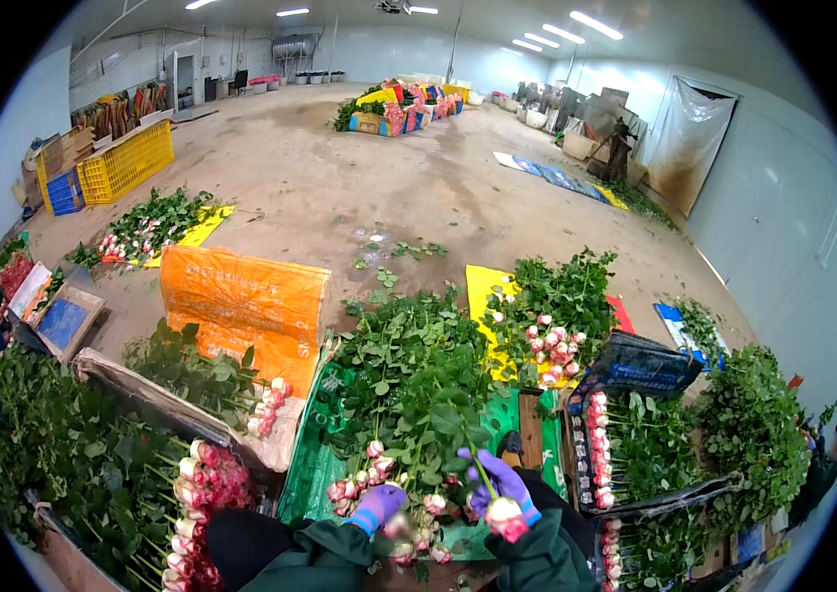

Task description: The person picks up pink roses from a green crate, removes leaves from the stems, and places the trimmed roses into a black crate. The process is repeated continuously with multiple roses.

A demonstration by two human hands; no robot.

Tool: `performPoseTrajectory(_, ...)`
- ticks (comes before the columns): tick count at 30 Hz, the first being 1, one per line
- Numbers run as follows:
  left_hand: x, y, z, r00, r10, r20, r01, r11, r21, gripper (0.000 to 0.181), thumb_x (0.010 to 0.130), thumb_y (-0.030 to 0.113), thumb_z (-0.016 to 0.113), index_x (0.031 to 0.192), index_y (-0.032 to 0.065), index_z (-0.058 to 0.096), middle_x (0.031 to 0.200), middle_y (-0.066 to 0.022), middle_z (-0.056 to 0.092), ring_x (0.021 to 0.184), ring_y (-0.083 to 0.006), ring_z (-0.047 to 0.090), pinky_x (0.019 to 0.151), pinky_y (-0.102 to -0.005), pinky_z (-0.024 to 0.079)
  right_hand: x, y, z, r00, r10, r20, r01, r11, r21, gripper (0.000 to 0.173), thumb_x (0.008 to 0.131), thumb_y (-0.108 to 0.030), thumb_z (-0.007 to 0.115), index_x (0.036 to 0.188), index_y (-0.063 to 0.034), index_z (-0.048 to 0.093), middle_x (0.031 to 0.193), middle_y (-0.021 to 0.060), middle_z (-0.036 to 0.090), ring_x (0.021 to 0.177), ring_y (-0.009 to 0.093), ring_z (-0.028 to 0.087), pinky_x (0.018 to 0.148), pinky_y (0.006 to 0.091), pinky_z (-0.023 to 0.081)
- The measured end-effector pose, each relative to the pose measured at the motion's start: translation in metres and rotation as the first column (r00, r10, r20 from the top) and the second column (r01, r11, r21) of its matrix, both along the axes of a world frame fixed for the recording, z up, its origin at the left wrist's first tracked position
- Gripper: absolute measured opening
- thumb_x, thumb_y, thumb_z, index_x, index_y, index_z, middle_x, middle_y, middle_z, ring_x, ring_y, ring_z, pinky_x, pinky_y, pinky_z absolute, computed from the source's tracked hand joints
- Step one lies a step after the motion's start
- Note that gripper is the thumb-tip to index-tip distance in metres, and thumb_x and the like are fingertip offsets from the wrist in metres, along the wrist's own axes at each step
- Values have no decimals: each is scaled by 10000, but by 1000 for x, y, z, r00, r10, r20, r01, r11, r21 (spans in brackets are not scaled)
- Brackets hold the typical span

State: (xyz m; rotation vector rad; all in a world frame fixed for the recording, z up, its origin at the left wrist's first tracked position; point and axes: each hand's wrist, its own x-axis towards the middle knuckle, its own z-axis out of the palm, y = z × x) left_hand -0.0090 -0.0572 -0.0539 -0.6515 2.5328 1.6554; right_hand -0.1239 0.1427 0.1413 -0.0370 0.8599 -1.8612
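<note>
My right hand (pixel 504 477), in a purple glove, grips the green stem of a pink-and-white rose (pixel 505 519). The bloom points down towards me, and its leafy stem reaches away over the pile. My left hand (pixel 380 507), also gloved, is among several rose blooms (pixel 359 481) on the near side of the heap. A blurred bloom lies right by its fingers; whether they hold it is unclear. Under both hands, cut roses with dense green leaves (pixel 411 370) are spread over a green woven plastic sheet (pixel 315 444).
At my left, a padded rack (pixel 167 392) holds rows of roses, beside an orange sack sheet (pixel 241 311). A dark-lined rack (pixel 589 451) with rose rows stands at right. More roses lie on a yellow sheet (pixel 484 296) ahead. People sit at both edges.
</note>
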Motion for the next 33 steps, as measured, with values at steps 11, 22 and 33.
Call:
performPoseTrajectory(11, 4, 33, 27, 963, -15, 270, 46, 993, -107, 468, 808, 441, 475, 1120, 102, 556, 1090, -179, 587, 1009, -355, 555, 878, -420, 432, 13, -22, -4, 948, 175, -266, -124, 973, 196, 225, 867, -275, 572, 925, -64, 520, 744, 24, 593, 461, 73, 512, 465, 193, 485)
performPoseTrajectory(22, 76, 62, 376, 917, -324, -234, -26, 537, -843, 290, 873, 309, 477, 825, 27, 526, 558, -114, 558, 490, -257, 570, 411, -382, 411, 55, 5, -72, 901, 88, -425, 99, 912, 398, 280, 894, -173, 509, 1147, -56, 540, 859, 1, 578, 728, 104, 562, 565, 246, 478)
performPoseTrajectory(33, 88, 125, 406, 875, -471, 114, 135, 10, -991, 331, 867, 235, 470, 953, -71, 564, 571, -75, 492, 498, -172, 459, 406, -316, 346, 36, 9, -20, 992, -88, -90, 91, 996, 22, 344, 926, -242, 462, 1204, -40, 482, 800, 72, 612, 581, 142, 583, 434, 195, 404)
